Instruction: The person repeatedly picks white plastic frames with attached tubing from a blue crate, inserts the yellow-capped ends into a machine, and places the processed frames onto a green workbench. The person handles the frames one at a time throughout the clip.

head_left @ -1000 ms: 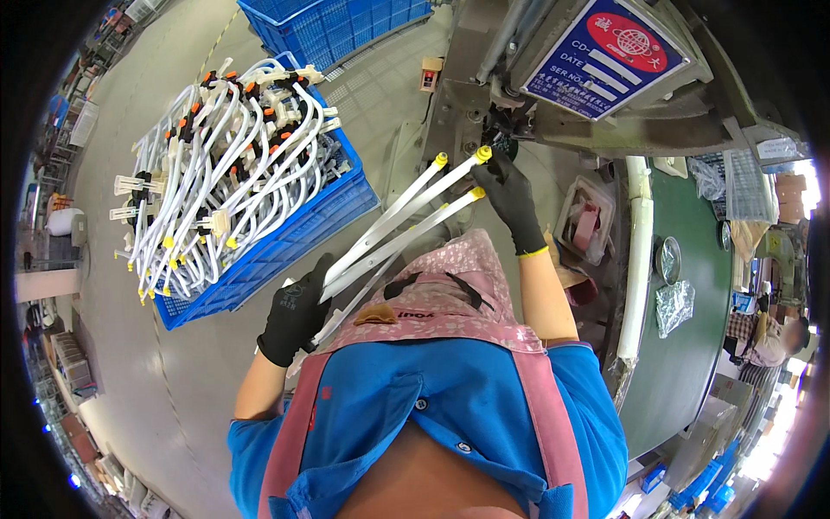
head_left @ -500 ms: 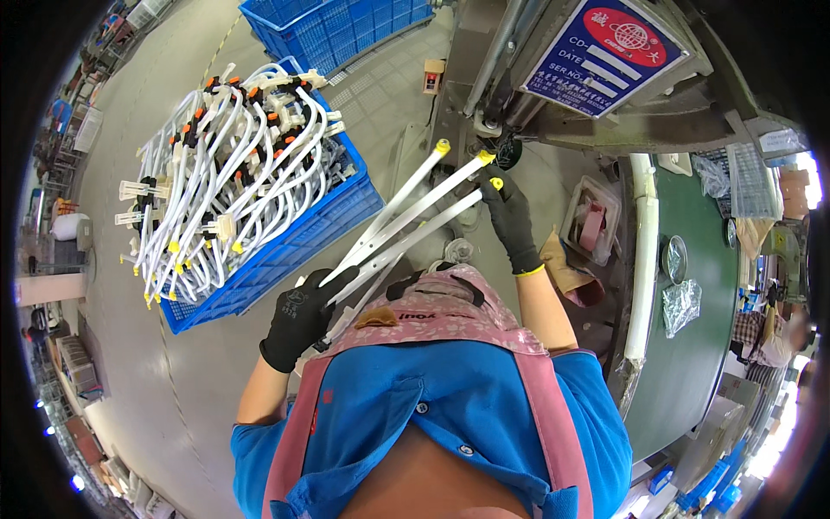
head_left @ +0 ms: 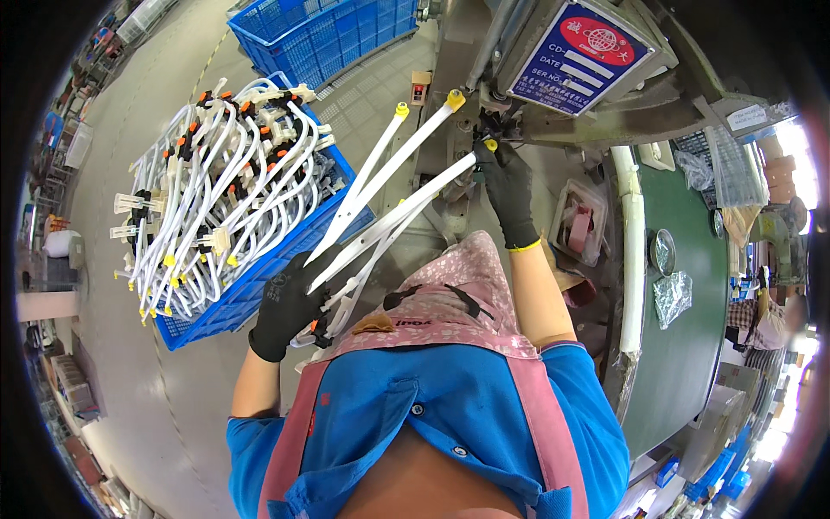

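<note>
Both my hands wear black gloves. My left hand (head_left: 290,298) is closed round the lower ends of several white tubes with yellow end pieces, which fan out up and to the right. Two of these white tubes (head_left: 398,164) point up with free yellow tips. Another white tube (head_left: 415,199) runs across to my right hand (head_left: 506,190), whose fingers are closed on its yellow end, close below the machine's dark metal working part (head_left: 497,125). By my left hand, a black-and-orange connector (head_left: 319,327) hangs among the lower parts.
A blue crate (head_left: 251,298) heaped with white tubes and black, orange and cream fittings stands on my left. Farther off is another blue crate (head_left: 333,39). The grey machine (head_left: 596,52) overhangs at the upper right. A green table (head_left: 683,346) and a plastic bin (head_left: 596,203) lie on my right.
The tubes and my right hand have moved up toward the machine. The two upper tubes now spread apart from the one my right hand grips. My left hand has shifted slightly.
</note>
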